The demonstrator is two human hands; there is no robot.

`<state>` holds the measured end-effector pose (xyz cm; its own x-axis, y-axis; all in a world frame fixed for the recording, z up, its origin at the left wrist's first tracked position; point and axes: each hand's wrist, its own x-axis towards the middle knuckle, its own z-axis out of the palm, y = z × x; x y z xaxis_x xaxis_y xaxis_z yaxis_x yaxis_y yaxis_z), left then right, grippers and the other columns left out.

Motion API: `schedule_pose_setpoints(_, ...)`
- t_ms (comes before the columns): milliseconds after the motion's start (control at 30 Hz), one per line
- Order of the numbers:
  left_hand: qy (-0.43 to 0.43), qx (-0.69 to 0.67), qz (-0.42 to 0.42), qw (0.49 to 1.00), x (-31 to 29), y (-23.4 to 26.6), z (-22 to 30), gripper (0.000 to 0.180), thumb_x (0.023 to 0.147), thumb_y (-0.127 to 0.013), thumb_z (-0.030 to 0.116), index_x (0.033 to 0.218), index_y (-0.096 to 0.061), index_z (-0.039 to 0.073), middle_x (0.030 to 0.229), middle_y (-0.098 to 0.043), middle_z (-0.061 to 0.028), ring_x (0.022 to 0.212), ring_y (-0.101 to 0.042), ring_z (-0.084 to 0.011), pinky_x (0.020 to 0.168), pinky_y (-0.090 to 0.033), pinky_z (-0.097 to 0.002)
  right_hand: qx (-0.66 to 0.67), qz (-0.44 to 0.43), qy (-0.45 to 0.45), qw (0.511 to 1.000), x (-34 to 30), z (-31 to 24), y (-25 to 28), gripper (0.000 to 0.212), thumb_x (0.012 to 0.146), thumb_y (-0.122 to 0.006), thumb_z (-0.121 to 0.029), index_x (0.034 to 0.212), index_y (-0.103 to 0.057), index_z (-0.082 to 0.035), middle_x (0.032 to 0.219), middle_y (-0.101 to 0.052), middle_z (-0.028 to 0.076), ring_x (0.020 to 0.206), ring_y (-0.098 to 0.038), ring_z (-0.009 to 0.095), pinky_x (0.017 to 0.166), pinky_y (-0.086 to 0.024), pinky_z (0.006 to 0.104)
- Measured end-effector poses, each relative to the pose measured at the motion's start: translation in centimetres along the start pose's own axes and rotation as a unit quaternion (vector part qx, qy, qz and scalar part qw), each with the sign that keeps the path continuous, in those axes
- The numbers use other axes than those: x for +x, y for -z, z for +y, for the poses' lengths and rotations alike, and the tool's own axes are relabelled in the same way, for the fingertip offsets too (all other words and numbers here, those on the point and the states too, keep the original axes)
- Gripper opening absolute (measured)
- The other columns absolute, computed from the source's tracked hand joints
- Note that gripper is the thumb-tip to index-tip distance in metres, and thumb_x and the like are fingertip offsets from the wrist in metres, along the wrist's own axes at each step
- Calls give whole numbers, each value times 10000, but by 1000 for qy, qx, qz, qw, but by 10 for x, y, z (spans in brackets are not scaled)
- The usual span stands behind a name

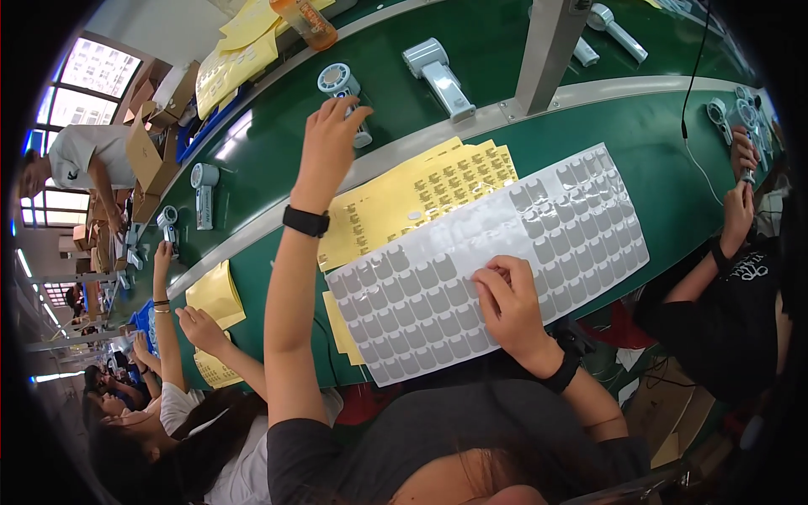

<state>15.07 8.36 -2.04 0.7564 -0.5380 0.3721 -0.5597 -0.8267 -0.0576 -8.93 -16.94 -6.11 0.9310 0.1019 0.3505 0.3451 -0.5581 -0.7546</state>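
Observation:
My left hand (328, 145) reaches over the metal rail, its fingers curled over the handle of a white handheld fan (337, 80) on the green conveyor. Part of that handle is hidden behind the fingers. Below, a large sheet of grey rounded stickers (412, 316) lies at a slant, with a bare, peeled patch in its upper middle. On this sheet rests my right hand (512, 310), thumb and fingers pinched together near the edge of the bare patch. Whatever is in the pinch is too small to make out. Yellow sticker sheets (379, 215) lie partly under the grey one.
Another white device (438, 80) lies farther along the conveyor, and a fan (204, 194) stands to the left. A metal post (551, 55) rises from the rail (497, 112). An orange bottle (307, 23) is at the back. Co-workers sit on both sides, one handling a device at right.

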Motion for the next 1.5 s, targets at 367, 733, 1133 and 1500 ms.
schedule_pose_setpoints(367,-74,45,23,996,9,-2,-12,390,796,-674,36,1167,-634,148,1283,-598,-49,1233,-527,-240,1057,-399,-397,26,36,-47,998,3,-3,-3,152,818,-649,49,950,-607,-11,1019,-538,115,915,-568,272,749,-482,330)
schedule_pose_setpoints(733,264,-809,192,489,2,21,46,446,1010,-499,412,1207,-392,26,1112,-579,-106,1042,-594,-237,908,-484,-359,197,-3,-141,970,12,-11,18,121,847,-647,29,928,-567,-12,979,-564,64,888,-547,158,782,-442,271)
schedule_pose_setpoints(1133,-9,-543,84,835,-31,50,131,616,734,-768,-76,1244,-443,41,1256,-596,-188,1205,-563,-280,1014,-444,-381,435,31,-223,872,51,-35,78,281,798,-682,80,993,-518,-37,881,-590,40,830,-540,82,766,-432,225)
schedule_pose_setpoints(1500,-51,-488,96,866,-42,59,161,595,663,-712,-145,1222,-574,7,1230,-638,-156,1196,-591,-334,1063,-420,-466,397,44,-197,895,81,-45,80,459,774,-726,77,1017,-379,-99,828,-620,39,783,-571,75,737,-446,226)
